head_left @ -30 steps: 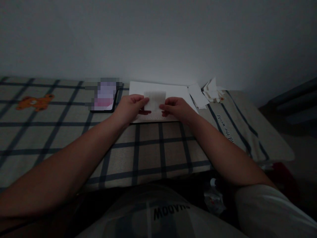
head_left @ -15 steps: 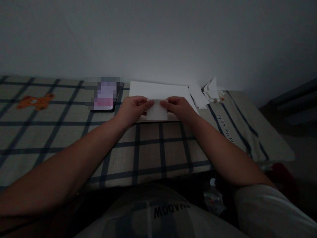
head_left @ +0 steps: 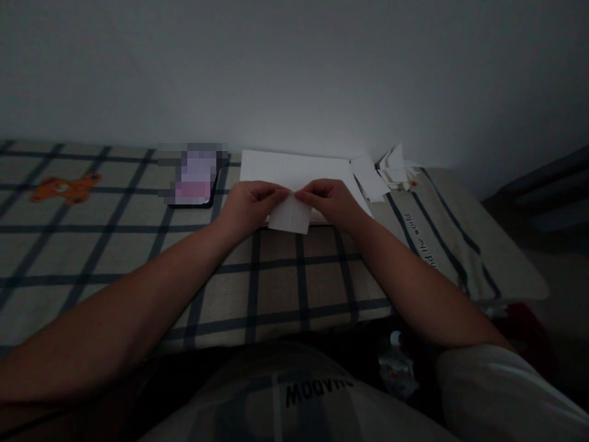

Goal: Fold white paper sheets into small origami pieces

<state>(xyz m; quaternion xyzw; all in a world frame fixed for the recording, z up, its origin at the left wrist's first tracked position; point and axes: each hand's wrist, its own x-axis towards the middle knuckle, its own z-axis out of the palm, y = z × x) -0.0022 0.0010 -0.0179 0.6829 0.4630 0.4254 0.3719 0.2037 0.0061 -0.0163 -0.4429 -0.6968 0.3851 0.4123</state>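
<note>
A small white piece of paper (head_left: 289, 216) hangs from my fingertips, its lower edge tilted down to the right. My left hand (head_left: 251, 202) pinches its upper edge between thumb and fingers. Close beside it, my right hand (head_left: 332, 199) pinches the same edge, and the two thumbs nearly meet. Behind both hands lies a larger white sheet or pad (head_left: 294, 164), partly hidden by them.
On the checked cloth (head_left: 216, 294), a phone (head_left: 196, 178) lies left of the pad and an orange bear-shaped piece (head_left: 67, 188) farther left. Right of the pad are loose white paper slips (head_left: 369, 178) and a paper stack (head_left: 393, 169). A clear bottle (head_left: 398, 368) is below the edge.
My thumbs have come together along the paper's upper edge. The piece of paper now tilts, and its lower edge hangs a little nearer to me.
</note>
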